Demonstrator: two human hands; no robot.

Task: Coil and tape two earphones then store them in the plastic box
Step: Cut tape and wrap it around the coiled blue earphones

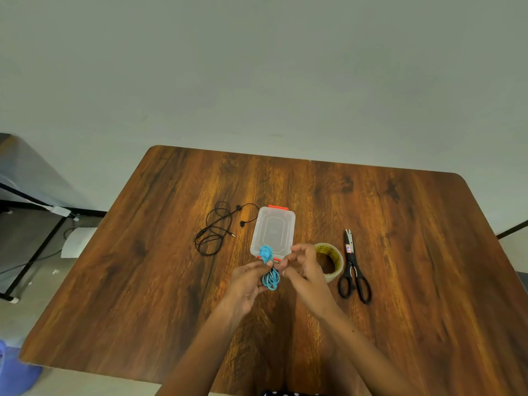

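A coiled blue earphone [270, 274] hangs between my hands above the table, its buds bunched at the top. My left hand [247, 281] pinches the bundle at its middle. My right hand [303, 270] is close beside it with curled fingertips at the same spot; whether they hold tape is too small to tell. A black earphone [213, 230] lies loose and uncoiled on the table to the left. The clear plastic box [273, 230] with orange latches sits shut just beyond my hands. A tape roll [331, 260] stands right of my right hand.
Black scissors [353, 270] lie to the right of the tape, blades pointing away. The wooden table [400, 310] ends near the wall at the back. A black metal frame [34, 252] and cables stand on the floor at the left.
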